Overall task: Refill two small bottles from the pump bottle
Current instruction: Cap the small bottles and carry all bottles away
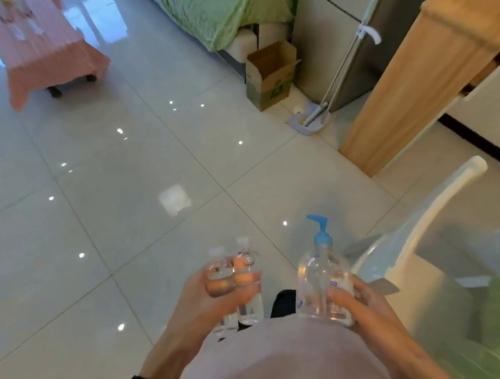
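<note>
Clear liquid shows in two small bottles [220, 270] just left of the blue-topped pump bottle [319, 278]; left hand [199, 302] grip clamped on both, right hand [363, 304] grip clamped on the pump bottle

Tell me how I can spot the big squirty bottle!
Look low in the picture, above the person's pink shirt, where two hands are held over the tiled floor. The right hand grips the pump bottle. Unlike the two small bottles with clear caps in the left hand, it is bigger, rounder and has a blue pump top.
</note>
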Tool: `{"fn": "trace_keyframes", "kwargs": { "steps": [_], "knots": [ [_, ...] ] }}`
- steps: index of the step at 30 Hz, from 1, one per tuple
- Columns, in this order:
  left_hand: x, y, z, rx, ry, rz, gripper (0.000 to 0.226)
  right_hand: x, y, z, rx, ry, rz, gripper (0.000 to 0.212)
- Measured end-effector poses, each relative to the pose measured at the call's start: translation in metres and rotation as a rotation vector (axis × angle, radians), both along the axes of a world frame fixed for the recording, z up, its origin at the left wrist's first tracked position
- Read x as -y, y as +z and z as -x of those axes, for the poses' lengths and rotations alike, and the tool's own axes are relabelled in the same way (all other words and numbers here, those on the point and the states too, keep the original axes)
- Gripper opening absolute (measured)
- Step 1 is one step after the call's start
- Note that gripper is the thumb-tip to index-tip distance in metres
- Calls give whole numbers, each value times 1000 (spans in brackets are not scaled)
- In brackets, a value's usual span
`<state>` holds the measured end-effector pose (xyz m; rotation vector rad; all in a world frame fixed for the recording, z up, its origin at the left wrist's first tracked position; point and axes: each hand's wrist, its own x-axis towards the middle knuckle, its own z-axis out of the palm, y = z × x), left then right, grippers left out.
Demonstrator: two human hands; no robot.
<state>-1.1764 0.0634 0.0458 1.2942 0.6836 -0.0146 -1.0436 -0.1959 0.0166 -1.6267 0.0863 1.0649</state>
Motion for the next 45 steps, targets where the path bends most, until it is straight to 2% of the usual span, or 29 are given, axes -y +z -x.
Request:
{"fn": "trace_keyframes", "kwargs": {
  "steps": [4, 9, 12, 18, 21, 23, 25, 32, 35, 38, 41, 45],
  "knots": [
    [-29, 0, -67, -10, -129, 13, 43, -26, 9, -34, 40, -84, 3, 55],
    [-50, 0, -158, -32, -274, -39, 43, -43, 13, -95, 103, -175, -22, 71],
    [-60, -5, -211, -34, -340, -24, 34, -48, 11, -138, 115, -225, -24, 67],
    [-82, -6, -317, -46, -410, -43, 33, -59, 16, -238, 112, -315, -17, 79],
    [-92, -6, -367, -59, -412, -20, 42, -61, 16, -281, 113, -344, 4, 68],
    [-98, -7, -396, -52, -426, -27, 43, -63, 18, -305, 101, -363, -1, 55],
    [-103, -7, -429, -48, -450, -44, 42, -67, 20, -330, 86, -398, 10, 50],
    [-114, -19, -561, -60, -576, -47, 44, -81, 23, -428, 92, -463, 4, 62],
    [-114, -23, -624, -62, -616, -45, 45, -85, 21, -474, 117, -522, 26, 73],
    [-112, -23, -691, -101, -689, -14, 46, -85, 23, -516, 104, -603, 36, 69],
    [-100, -16, -757, -104, -785, -1, 48, -80, 28, -557, 104, -685, 39, 79],
    [-79, -15, -836, -77, -923, -23, 39, -71, 32, -608, 137, -764, 69, 85]
  ]
}}
